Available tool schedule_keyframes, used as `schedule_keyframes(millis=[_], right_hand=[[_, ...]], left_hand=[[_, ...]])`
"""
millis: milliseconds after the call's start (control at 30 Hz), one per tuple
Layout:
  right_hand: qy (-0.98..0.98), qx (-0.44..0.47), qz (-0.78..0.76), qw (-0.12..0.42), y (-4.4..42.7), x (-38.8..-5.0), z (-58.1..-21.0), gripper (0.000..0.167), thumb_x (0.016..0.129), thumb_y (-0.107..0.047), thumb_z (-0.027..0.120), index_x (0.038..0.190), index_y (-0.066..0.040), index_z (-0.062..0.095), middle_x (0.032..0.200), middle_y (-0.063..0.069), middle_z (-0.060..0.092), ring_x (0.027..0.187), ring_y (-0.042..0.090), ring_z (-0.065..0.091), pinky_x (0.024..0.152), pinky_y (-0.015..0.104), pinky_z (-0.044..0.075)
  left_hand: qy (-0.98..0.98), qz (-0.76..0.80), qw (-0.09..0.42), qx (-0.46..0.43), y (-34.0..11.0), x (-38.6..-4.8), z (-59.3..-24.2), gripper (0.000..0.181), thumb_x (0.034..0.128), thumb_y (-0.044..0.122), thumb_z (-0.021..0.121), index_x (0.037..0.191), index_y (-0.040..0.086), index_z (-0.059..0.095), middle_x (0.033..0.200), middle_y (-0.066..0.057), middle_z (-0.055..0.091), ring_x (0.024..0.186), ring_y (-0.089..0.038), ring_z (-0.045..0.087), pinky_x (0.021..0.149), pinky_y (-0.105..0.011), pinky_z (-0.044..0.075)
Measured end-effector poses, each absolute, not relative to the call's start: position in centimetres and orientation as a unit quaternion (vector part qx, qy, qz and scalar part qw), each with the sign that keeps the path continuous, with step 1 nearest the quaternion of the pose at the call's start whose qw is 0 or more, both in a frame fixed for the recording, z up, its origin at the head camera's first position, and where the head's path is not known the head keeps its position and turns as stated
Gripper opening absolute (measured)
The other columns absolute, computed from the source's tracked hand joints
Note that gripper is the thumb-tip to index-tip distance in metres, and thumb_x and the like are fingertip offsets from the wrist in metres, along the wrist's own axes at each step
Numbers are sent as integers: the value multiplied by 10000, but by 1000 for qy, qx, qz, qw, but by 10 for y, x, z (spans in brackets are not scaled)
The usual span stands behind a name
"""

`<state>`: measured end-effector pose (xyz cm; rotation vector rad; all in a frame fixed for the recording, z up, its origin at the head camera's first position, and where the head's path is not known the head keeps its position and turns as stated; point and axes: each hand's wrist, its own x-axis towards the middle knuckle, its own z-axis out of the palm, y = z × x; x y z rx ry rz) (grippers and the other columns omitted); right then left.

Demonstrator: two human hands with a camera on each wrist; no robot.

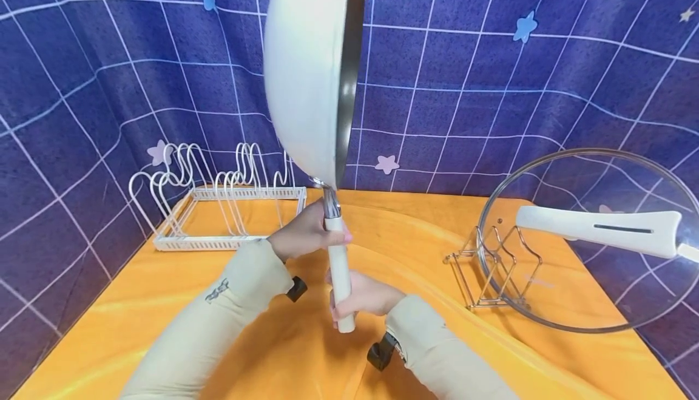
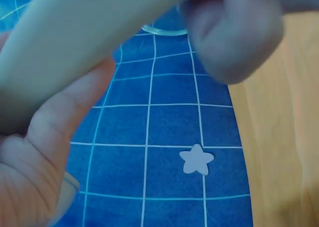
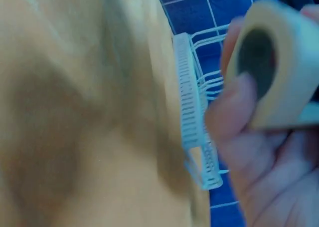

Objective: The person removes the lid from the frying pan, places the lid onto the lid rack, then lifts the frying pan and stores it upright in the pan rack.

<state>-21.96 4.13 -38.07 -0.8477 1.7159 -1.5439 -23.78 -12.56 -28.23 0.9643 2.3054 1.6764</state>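
Note:
A white frying pan [image 1: 303,72] with a dark inside is held up on edge above the table, its white handle [image 1: 340,272] pointing down. Near the pan, my left hand [image 1: 306,230] grips the top of that handle. Lower down, my right hand [image 1: 366,294] holds the handle close to its end. In the left wrist view the pale handle [image 2: 79,42] crosses over the left thumb [image 2: 65,112], and the other hand's fingers [image 2: 239,42] show at the upper right. The right wrist view has the right hand [image 3: 264,162] around the handle's hollow end [image 3: 294,72].
A white wire dish rack [image 1: 229,242] stands on the orange-covered table [image 1: 404,248] at the left. At the right, a glass lid [image 1: 579,329] with a white handle [image 1: 601,227] leans upright in a small metal wire rack [image 1: 491,266]. Behind hangs a blue gridded cloth [image 1: 437,72].

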Motion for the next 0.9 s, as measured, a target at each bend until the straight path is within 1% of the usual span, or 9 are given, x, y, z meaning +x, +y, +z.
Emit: schedule_keyframes(millis=[33, 167, 233, 267, 433, 567, 700, 800, 900], right_hand=[[681, -311, -590, 301, 39, -215, -380, 406, 713, 36, 611, 1064, -6, 411, 728, 18, 606, 640, 146, 619, 596, 281, 514], [792, -214, -557, 128, 28, -187, -372, 443, 737, -50, 728, 1109, 42, 505, 804, 66, 600, 701, 170, 578, 635, 324, 498], [814, -170, -550, 75, 22, -175, -368, 531, 726, -49, 734, 1191, 35, 490, 815, 73, 577, 698, 185, 565, 623, 344, 498], [814, -160, -554, 70, 20, -171, -366, 557, 721, -31, 715, 1220, 39, 478, 806, 83, 574, 684, 197, 564, 604, 347, 496], [768, -162, -609, 116, 9, -171, -368, 504, 627, 87, 607, 1110, 5, 488, 655, 70, 562, 524, 213, 569, 491, 317, 492], [761, -172, -612, 125, 2, -175, -375, 453, 597, 92, 646, 1012, -18, 502, 671, 53, 549, 552, 168, 536, 520, 298, 488], [756, -181, -616, 127, 1, -174, -376, 424, 575, 104, 657, 945, -17, 490, 680, 41, 532, 559, 150, 512, 532, 284, 477], [721, -177, -648, 169, 1, -170, -374, 399, 607, 123, 627, 932, -38, 459, 638, 55, 569, 528, 163, 559, 537, 288, 491], [676, -182, -680, 219, 1, -164, -371, 365, 641, 138, 584, 896, -69, 425, 583, 92, 592, 501, 173, 593, 528, 289, 502]], left_hand=[[767, 554, 58, 318, -126, -237, -283, 118, 785, -6, 640, 823, -17, 529, 721, -26, 641, 666, -129, 537, 635, -273, 448], [769, 550, 37, 324, -128, -233, -282, 79, 795, -17, 641, 818, -61, 578, 724, -37, 648, 663, -122, 537, 643, -276, 448], [768, 550, 35, 326, -130, -231, -279, 64, 801, -23, 635, 811, -68, 589, 722, -36, 644, 661, -122, 532, 641, -277, 445], [767, 552, 35, 326, -132, -230, -278, 66, 804, -28, 635, 804, -60, 577, 720, -33, 639, 659, -122, 530, 641, -277, 444], [776, 549, 44, 307, -140, -228, -278, 152, 805, -13, 637, 801, 7, 487, 708, -16, 601, 652, -121, 513, 639, -272, 438], [777, 545, 61, 310, -143, -229, -281, 203, 792, -13, 630, 832, 24, 435, 703, -12, 569, 640, -118, 492, 616, -262, 423], [796, 517, 52, 311, -141, -229, -279, 260, 791, -20, 658, 881, 13, 417, 683, 0, 458, 631, -139, 431, 585, -263, 379], [819, 490, 42, 296, -140, -226, -274, 295, 791, 1, 687, 910, 4, 417, 685, -6, 389, 640, -166, 400, 584, -277, 363], [828, 484, 36, 280, -139, -223, -273, 341, 782, 25, 701, 970, -24, 421, 715, -23, 397, 672, -188, 428, 610, -299, 398]])
